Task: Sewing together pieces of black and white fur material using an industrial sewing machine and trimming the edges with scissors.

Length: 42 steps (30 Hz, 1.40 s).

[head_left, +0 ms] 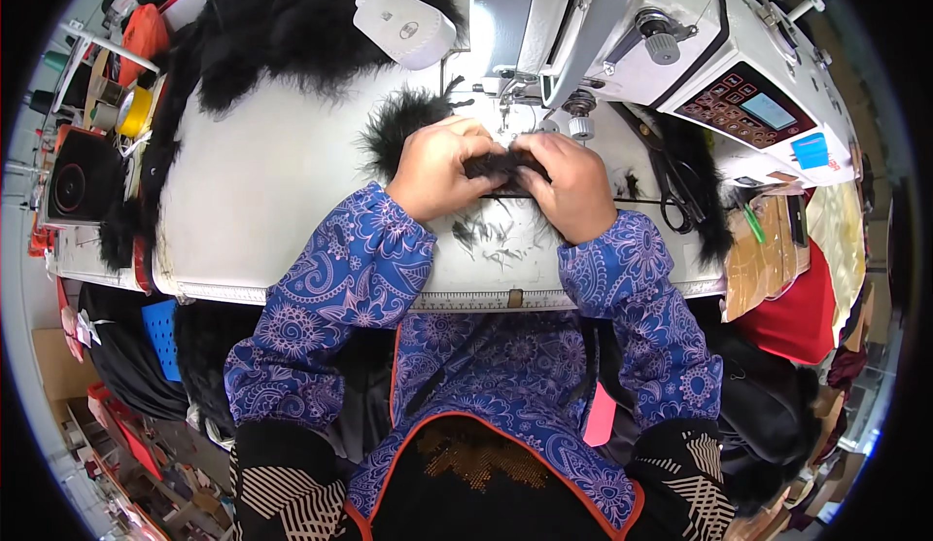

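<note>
Hands (440, 167) (575, 186), two, on one fur piece (494, 166)

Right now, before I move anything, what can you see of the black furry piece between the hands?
The black furry piece looks like soft fur or imitation fur. A dense, bunched part is pinched between the fingers of the left hand and right hand; a fluffy tuft fans out beyond the left hand. It sits over the pale tabletop, on the wearer's side of the sewing machine's needle. The hands cover much of it, so its full outline is hidden.
</note>
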### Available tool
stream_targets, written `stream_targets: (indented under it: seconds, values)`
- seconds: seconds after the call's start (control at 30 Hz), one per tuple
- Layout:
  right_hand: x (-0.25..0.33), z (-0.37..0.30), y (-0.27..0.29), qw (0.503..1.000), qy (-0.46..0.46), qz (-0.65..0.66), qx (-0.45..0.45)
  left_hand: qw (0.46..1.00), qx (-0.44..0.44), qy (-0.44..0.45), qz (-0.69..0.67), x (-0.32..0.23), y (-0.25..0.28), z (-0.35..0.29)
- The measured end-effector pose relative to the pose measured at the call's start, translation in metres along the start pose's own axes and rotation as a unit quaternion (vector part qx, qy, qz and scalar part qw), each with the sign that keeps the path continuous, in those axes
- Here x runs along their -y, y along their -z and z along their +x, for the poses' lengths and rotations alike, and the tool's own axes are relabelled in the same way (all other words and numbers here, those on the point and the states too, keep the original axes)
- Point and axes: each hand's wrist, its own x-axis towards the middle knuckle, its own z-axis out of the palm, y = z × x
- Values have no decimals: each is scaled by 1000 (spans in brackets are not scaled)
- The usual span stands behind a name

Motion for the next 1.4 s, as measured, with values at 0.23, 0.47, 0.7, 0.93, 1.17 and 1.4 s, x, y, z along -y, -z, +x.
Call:
stream_targets:
  seconds: [0.23, 0.47, 0.7, 0.93, 1.17, 1.4]
  values:
    - [-8, 1, 2, 997, 66, -28, 4, 1000, -10, -13, 22, 3, 0, -2]
    - [-16, 7, 4, 998, 51, -29, 8, 997, -44, 3, 58, 9, -2, 4]
    - [-42, 17, -8, 998, 41, -34, -14, 993, -92, 7, 77, 23, -4, 15]
    - [-46, 24, -7, 999, -9, -40, 17, 991, -74, 56, 99, 26, -5, 23]
    - [-52, 24, -9, 993, -41, -99, 56, 993, -60, 66, 75, 28, -6, 26]
    - [-49, 26, -9, 991, -64, -99, 57, 993, -55, 72, 71, 24, -4, 27]
